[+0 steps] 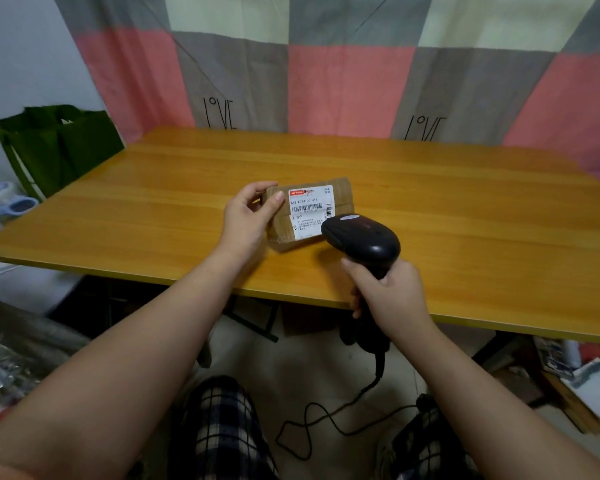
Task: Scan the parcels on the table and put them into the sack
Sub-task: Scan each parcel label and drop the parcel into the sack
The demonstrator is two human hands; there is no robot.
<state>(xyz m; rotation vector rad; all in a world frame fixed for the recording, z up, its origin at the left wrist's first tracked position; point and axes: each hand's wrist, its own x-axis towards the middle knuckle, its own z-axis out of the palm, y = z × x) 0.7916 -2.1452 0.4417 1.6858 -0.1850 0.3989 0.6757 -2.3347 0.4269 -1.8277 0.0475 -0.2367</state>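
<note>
Parcel (312, 211) pinched at its left end by left-hand fingers (257, 192).

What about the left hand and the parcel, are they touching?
Touching. The head view shows the left hand pinching the parcel at its left end.

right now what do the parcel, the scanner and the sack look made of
Parcel: brown cardboard, matte, with a white paper label. Scanner: black moulded plastic, faint sheen on its top. Sack: dark green, likely non-woven fabric, matte and creased.
</note>
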